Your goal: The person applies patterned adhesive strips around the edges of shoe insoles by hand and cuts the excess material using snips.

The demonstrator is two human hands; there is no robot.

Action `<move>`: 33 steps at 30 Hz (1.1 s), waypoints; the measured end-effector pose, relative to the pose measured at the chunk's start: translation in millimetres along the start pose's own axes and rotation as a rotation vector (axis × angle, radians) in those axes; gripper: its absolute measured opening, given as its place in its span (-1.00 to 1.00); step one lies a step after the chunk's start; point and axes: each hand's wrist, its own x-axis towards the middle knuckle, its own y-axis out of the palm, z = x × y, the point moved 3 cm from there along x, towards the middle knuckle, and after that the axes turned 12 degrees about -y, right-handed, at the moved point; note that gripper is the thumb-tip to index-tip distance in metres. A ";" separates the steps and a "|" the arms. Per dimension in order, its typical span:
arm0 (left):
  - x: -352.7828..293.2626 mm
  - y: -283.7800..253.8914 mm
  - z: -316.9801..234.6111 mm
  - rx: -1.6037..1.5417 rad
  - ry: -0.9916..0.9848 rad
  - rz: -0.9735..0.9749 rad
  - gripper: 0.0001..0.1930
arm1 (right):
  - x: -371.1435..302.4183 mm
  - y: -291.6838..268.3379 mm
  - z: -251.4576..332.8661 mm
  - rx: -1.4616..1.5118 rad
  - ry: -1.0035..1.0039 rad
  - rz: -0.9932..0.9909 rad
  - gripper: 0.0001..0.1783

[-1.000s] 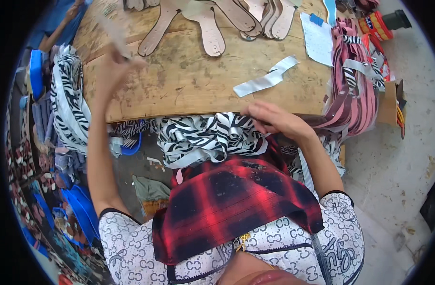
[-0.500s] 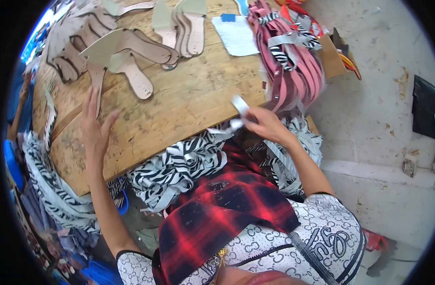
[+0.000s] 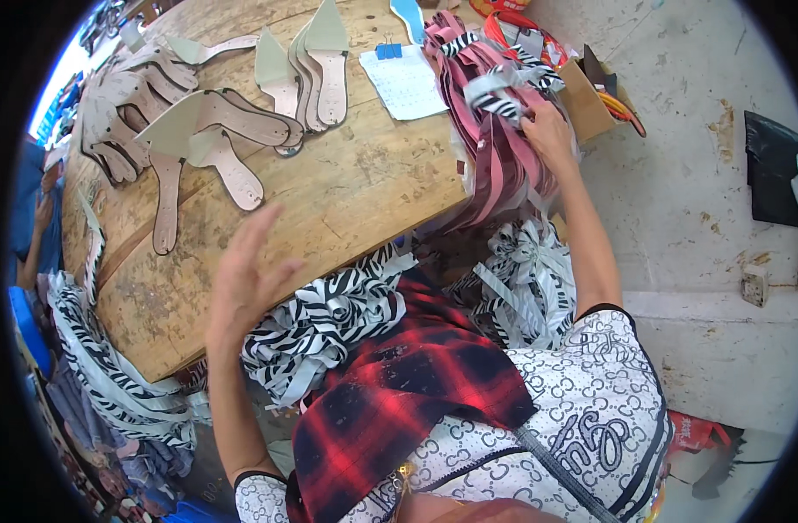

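My right hand point(image 3: 549, 138) is over a bundle of pink and maroon strips point(image 3: 490, 170) at the table's right edge. Its fingers are closed at the end of a zebra-striped strip point(image 3: 497, 94), which lies across the top of the bundle; the fingertips are partly hidden. My left hand point(image 3: 249, 277), slightly blurred, hovers open above the table's front edge with nothing in it. Just beyond it lie shoe insoles point(image 3: 235, 173), beige with pale green front parts. A heap of zebra-striped strips point(image 3: 325, 327) hangs between the table edge and my red-and-black checked apron point(image 3: 399, 375).
More insoles point(image 3: 329, 83) fan out across the far side of the wooden table point(image 3: 355, 187). A paper sheet point(image 3: 406, 85) with a blue clip lies near the bundle. Beyond the bundle stands a cardboard box point(image 3: 589, 100). At far left, part of another person point(image 3: 37, 213) shows.
My right hand has moved up and right from the table's front edge to the pink bundle. My left hand has drawn back from the insoles, toward me and rightward.
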 end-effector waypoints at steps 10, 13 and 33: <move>26.0 99.5 -49.3 -1.003 -0.261 0.403 -0.48 | -77.1 -42.2 208.7 1.616 0.126 0.183 -0.87; 18.6 119.7 -28.2 -1.098 -0.461 0.548 -0.58 | -120.9 -28.1 244.1 1.712 0.121 0.337 -0.84; -24.2 55.4 10.2 0.054 -0.189 -0.576 -0.71 | -85.3 -2.2 178.8 1.495 0.314 -0.076 -0.81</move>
